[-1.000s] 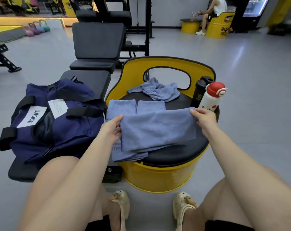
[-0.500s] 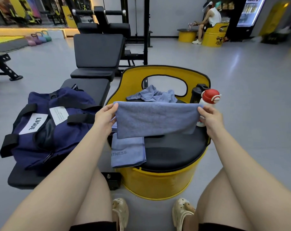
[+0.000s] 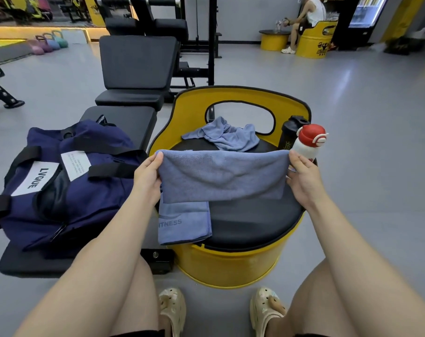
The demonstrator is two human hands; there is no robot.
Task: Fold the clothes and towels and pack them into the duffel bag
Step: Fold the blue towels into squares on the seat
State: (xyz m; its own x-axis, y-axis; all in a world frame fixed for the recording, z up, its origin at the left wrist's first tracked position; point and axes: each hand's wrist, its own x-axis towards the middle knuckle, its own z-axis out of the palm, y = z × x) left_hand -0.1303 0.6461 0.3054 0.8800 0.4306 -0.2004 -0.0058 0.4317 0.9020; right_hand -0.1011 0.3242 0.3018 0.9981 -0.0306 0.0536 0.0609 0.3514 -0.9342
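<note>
Blue towel (image 3: 221, 176) held up between two hands over a yellow barrel seat (image 3: 230, 266).

The left hand (image 3: 147, 177) pinches the towel's left top corner and the right hand (image 3: 301, 176) pinches the right one, so it hangs as a folded, soft grey-blue band with a smooth top edge. Its lower left part drapes over the seat's edge, showing "FITNESS" lettering. A second, crumpled towel (image 3: 227, 135) lies at the back of the seat, beside two bottles (image 3: 306, 142). The navy duffel (image 3: 60, 183) sits on the counter (image 3: 123, 120) to the left.
</note>
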